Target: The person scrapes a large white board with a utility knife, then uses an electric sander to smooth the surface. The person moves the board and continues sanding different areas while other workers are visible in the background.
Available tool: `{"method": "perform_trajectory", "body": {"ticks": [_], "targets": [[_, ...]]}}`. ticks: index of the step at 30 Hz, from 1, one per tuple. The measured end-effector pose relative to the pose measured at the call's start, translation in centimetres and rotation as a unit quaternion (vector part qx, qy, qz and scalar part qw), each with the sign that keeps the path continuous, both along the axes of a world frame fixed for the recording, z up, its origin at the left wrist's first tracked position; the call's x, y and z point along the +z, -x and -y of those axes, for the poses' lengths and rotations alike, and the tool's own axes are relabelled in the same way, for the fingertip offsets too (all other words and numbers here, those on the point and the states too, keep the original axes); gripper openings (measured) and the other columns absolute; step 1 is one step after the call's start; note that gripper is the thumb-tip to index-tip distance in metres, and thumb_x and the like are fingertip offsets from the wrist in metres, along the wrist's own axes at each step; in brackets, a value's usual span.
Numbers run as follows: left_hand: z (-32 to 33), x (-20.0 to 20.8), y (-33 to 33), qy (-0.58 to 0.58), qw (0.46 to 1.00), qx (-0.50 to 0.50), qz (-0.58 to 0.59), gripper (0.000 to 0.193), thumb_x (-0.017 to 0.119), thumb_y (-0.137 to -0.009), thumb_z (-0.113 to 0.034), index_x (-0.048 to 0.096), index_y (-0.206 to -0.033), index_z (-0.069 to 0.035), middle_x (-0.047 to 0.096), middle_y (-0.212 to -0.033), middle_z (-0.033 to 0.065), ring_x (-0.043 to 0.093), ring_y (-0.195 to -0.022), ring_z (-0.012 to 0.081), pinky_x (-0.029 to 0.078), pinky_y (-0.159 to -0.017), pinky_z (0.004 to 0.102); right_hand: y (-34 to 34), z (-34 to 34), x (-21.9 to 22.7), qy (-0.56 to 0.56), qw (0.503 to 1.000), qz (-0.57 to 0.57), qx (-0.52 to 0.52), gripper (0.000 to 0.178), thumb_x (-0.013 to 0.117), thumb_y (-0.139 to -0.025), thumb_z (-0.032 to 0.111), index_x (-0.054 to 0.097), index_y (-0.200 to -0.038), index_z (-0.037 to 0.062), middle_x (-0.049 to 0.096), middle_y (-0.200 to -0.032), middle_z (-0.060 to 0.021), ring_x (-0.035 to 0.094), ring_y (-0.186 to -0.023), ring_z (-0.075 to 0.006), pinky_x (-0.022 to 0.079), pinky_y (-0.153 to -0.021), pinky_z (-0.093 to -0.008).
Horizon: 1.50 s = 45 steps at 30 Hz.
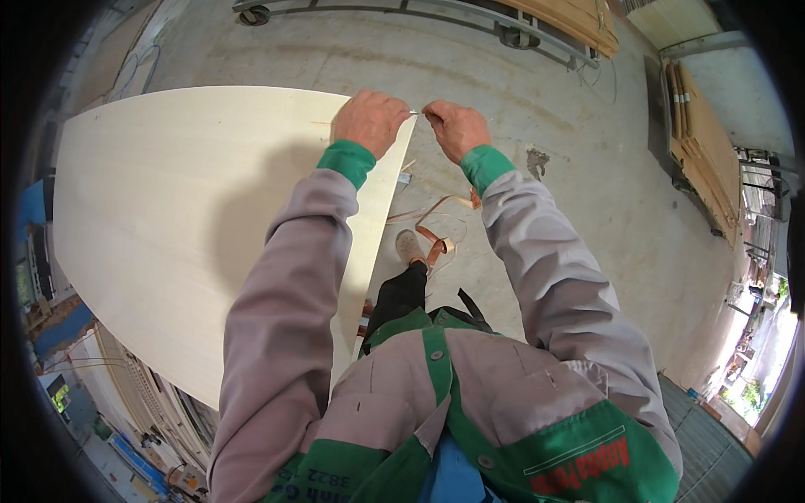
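A large pale wooden board (201,184) lies flat on my left, with its straight edge facing me. At the board's far right corner, my left hand (371,122) is closed, its fingers pinched together above the surface. Just off that corner, my right hand (458,128) is also closed in a pinch over the floor. A thin, short sliver-like piece (414,112) spans the small gap between both sets of fingertips. Its exact kind is too small to tell, and most of it is hidden by the fingers.
Curled brown strips of edging (440,246) lie on the concrete floor near my shoe (408,246). Ahead stands a wheeled metal trolley (436,12) carrying brown sheets (579,21). More brown panels (703,142) lean at the right. Assorted materials (151,386) are stacked at the lower left.
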<state>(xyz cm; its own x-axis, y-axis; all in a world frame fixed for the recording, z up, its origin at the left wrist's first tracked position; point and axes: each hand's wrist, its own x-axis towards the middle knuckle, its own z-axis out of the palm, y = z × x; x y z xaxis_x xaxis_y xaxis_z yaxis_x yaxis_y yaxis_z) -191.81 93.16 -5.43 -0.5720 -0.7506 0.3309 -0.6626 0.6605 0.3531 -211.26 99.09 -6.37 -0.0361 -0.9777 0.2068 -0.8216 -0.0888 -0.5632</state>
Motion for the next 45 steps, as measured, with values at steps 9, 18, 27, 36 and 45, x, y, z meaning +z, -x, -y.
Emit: {"method": "perform_trajectory", "body": {"ticks": [9,18,27,36,45], "targets": [[-3.6,1.9,-1.5,-0.009,0.997,-0.019,0.074,0.014,0.068,-0.095,-0.027,0.075,-0.089,-0.017,0.066,-0.084,0.0095,0.062,-0.082,0.0324,0.051,-0.074,0.0452,-0.3,-2.7,0.3,-0.048,0.996,-0.032,0.061,0.015,0.062,-0.095,0.019,0.073,-0.105,0.0152,0.074,-0.096,-0.0146,0.070,-0.085,-0.0388,0.056,-0.073,-0.0497],[-11.6,-0.8,-9.9,-0.032,0.995,-0.093,-0.007,0.007,0.074,-0.089,-0.019,0.074,-0.087,-0.012,0.069,-0.078,0.0079,0.065,-0.073,0.0299,0.051,-0.063,0.0469,-7.1,-13.8,-1.7,0.008,0.991,0.083,0.107,0.027,0.061,-0.089,0.013,0.069,-0.114,0.0098,0.073,-0.097,-0.0169,0.072,-0.088,-0.0362,0.057,-0.073,-0.0502],[-10.1,1.6,-6.9,-0.103,0.992,0.003,0.074,0.068,0.070,-0.094,-0.036,0.048,-0.146,0.001,0.049,-0.151,0.0233,0.046,-0.138,0.0396,0.035,-0.115,0.0508,0.6,-9.8,-0.6,-0.177,0.923,0.329,-0.092,0.014,0.064,-0.100,0.015,0.067,-0.110,0.0049,0.075,-0.098,-0.0079,0.073,-0.090,-0.0209,0.057,-0.078,-0.0345],[-4.8,0.7,2.5,-0.031,0.982,-0.094,0.161,0.072,0.065,-0.096,-0.049,0.053,-0.145,0.003,0.045,-0.156,0.0244,0.039,-0.146,0.0404,0.031,-0.121,0.0514,6.7,-5.2,-0.4,-0.126,0.882,0.435,-0.132,0.012,0.067,-0.095,0.009,0.072,-0.104,0.0038,0.074,-0.093,-0.0051,0.068,-0.082,-0.0135,0.055,-0.073,-0.0295],[-2.3,1.0,0.6,-0.047,0.990,0.131,-0.020,0.025,0.078,-0.088,-0.031,0.077,-0.106,-0.015,0.073,-0.101,0.0086,0.066,-0.098,0.0309,0.051,-0.088,0.0447,4.3,5.9,-0.1,-0.004,0.973,0.010,0.232,0.014,0.064,-0.097,0.020,0.073,-0.104,0.0116,0.073,-0.100,-0.0115,0.068,-0.092,-0.0360,0.055,-0.079,-0.0453]]}}
